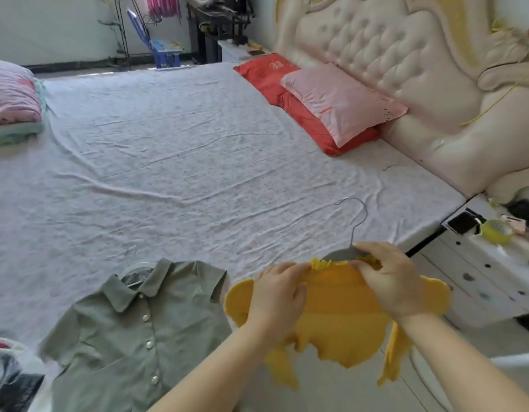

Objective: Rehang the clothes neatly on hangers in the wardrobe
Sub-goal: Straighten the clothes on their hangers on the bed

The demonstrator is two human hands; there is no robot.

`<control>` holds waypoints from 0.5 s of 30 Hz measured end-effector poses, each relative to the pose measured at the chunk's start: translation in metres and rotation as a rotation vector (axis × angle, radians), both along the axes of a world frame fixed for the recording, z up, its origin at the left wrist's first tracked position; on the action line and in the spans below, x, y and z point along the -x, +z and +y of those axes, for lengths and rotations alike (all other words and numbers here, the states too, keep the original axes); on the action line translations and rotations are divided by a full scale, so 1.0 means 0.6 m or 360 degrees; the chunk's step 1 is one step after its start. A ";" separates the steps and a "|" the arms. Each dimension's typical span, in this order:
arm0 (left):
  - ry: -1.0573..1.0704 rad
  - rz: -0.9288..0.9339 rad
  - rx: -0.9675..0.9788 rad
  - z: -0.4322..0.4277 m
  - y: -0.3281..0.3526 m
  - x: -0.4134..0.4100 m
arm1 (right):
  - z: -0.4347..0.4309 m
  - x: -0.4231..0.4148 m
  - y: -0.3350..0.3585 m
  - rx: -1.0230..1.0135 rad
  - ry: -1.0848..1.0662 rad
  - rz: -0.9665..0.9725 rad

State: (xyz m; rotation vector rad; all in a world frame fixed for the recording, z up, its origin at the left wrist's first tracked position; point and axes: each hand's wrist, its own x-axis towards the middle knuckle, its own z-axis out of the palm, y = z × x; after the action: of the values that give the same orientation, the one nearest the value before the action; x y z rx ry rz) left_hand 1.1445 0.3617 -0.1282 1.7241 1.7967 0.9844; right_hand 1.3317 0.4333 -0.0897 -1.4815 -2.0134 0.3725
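Yellow knit top (340, 316) sat on a grey hanger (343, 253) at the near edge of the bed (198, 162), its metal hook pointing away from the person. The left grip (279, 292) pinched the fabric beside the neckline. The right grip (388, 278) curled over the collar's other side and the hanger. Just to the left, a green button-up shirt (132, 331) lay flat on the sheet, a clear hanger (135, 272) in its collar.

Bed (198, 144): wide, wrinkled pale sheet
Headboard (391, 55): cream, tufted
Pillows (340, 99): pink on red (against the headboard)
Nightstand (480, 278): white, beside the bed
Wall (49, 25): white; blue chair (165, 52) and dark desk (218, 22) near it
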 end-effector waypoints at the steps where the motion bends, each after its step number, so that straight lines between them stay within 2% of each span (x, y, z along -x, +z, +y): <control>1: 0.0014 0.0003 0.0046 0.017 -0.010 0.007 | 0.021 0.008 -0.013 0.0026 0.0018 -0.0006; 15: 0.0486 0.0027 0.0318 0.270 -0.111 0.142 | 0.363 0.190 -0.143 0.0391 0.0518 -0.0026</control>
State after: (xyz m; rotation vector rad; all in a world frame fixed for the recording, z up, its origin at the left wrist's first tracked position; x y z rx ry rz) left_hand 1.0592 0.5236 -0.1950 1.3690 2.1333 0.8714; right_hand 1.2179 0.6512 -0.1756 -1.2932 -2.2912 0.7676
